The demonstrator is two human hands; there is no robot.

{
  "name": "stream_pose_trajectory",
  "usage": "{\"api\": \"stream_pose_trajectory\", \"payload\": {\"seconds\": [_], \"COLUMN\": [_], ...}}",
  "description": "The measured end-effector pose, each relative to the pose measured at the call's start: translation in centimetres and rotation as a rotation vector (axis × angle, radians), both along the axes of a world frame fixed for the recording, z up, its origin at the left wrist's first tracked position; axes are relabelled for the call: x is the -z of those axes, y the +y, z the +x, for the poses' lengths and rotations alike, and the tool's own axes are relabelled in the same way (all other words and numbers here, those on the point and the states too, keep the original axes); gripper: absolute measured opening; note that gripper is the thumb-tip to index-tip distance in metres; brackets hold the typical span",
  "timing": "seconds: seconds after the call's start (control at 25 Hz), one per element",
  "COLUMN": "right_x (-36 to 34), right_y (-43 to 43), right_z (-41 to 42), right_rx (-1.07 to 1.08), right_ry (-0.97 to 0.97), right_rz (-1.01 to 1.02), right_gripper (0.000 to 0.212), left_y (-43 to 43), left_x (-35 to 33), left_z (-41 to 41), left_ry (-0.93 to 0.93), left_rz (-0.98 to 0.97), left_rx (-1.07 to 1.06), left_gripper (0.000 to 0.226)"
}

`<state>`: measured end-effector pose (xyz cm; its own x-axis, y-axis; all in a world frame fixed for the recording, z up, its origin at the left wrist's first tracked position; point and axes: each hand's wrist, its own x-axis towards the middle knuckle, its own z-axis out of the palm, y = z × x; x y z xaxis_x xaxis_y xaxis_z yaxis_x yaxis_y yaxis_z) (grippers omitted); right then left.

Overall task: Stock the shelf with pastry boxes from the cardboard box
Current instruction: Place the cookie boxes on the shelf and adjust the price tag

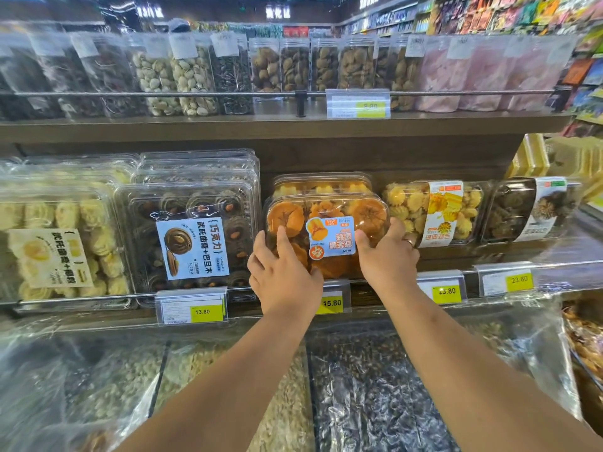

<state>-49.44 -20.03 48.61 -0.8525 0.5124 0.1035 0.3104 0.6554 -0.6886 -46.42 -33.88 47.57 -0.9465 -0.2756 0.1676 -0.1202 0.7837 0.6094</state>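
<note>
A clear pastry box (329,216) of orange cakes with a blue label stands tilted on the middle shelf (391,151), leaning on a second box of the same kind (323,184) behind it. My left hand (280,275) holds its lower left corner, with fingers spread up its front. My right hand (388,252) grips its lower right corner, thumb on the front beside the label. The cardboard box is out of view.
Chocolate cookie boxes (192,230) stand just left, pale cookie boxes (58,243) further left. Yellow cookie (434,213) and dark cookie boxes (528,210) stand right. A rail with price tags (329,301) runs along the shelf front. Plastic-covered bulk bins (359,386) lie below.
</note>
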Motion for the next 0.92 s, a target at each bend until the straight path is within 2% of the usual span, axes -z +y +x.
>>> {"api": "stream_pose_trajectory", "payload": {"seconds": [0.12,0.24,0.36,0.52,0.6,0.92], "right_x": [-1.0,-2.4,-4.1,-5.9,-5.9,-4.6], "right_y": [-2.3,-5.7,-9.7,-14.2,-15.2,-16.8], "right_z": [1.5,2.2,1.2,-1.0,-1.6,-2.2], "right_rx": [-0.026,-0.251,-0.430,-0.557,-0.563,-0.458], "right_ry": [0.160,0.299,0.305,0.250,0.196,0.192], "right_rz": [0.198,0.297,0.425,0.641,0.690,0.738], "right_gripper": [0.073,0.067,0.070,0.078,0.083,0.098], "left_y": [-1.9,-5.8,-10.9,-16.6,-17.7,-18.6], "left_x": [-1.1,-2.6,-4.1,-5.4,-5.3,-4.1], "left_z": [0.3,-0.1,-1.3,-2.7,-3.1,-4.0], "left_ry": [0.112,0.227,0.258,0.161,0.146,0.156], "left_rz": [-0.047,-0.109,-0.239,-0.431,-0.482,-0.500], "left_rx": [0.030,0.006,-0.068,-0.059,-0.017,0.059], "left_gripper": [0.078,0.075,0.080,0.092,0.095,0.098]}}
